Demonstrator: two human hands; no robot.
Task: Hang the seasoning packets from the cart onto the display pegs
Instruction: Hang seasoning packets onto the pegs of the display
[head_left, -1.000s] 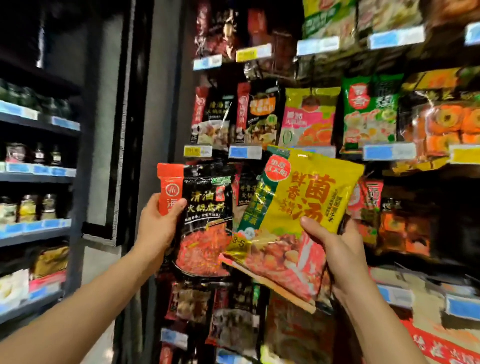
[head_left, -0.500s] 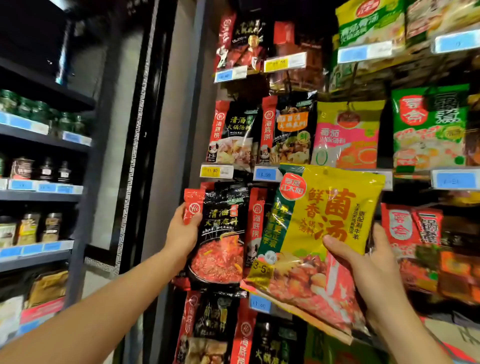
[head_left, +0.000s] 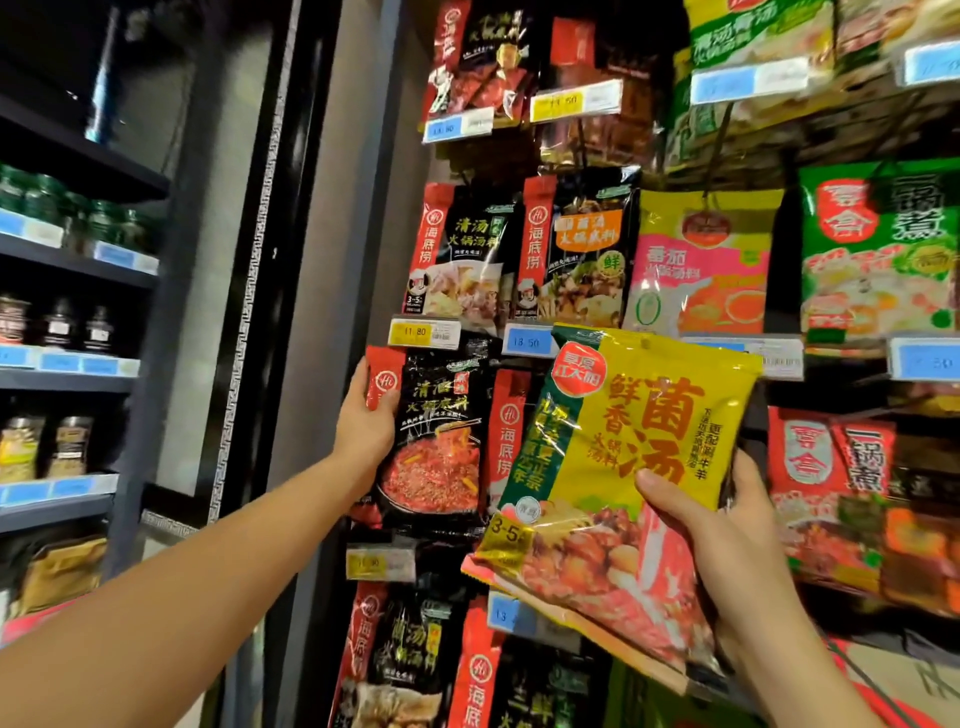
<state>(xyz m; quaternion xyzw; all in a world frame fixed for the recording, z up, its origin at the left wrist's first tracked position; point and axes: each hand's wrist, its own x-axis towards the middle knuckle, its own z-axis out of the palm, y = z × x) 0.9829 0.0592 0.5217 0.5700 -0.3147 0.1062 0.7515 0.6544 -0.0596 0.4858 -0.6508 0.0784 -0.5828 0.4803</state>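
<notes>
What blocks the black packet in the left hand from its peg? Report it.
Nothing visible. The black packet sits in the left hand under the yellow price tag; the yellow packet in the right hand lies to its right. The peg is hidden.

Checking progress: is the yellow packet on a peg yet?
Not yet: the right hand holds the yellow packet tilted, out in front.

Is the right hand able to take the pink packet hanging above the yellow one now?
Probably not: the right hand grips the yellow packet, so it has no free fingers, though nothing blocks the pink packet.
</notes>
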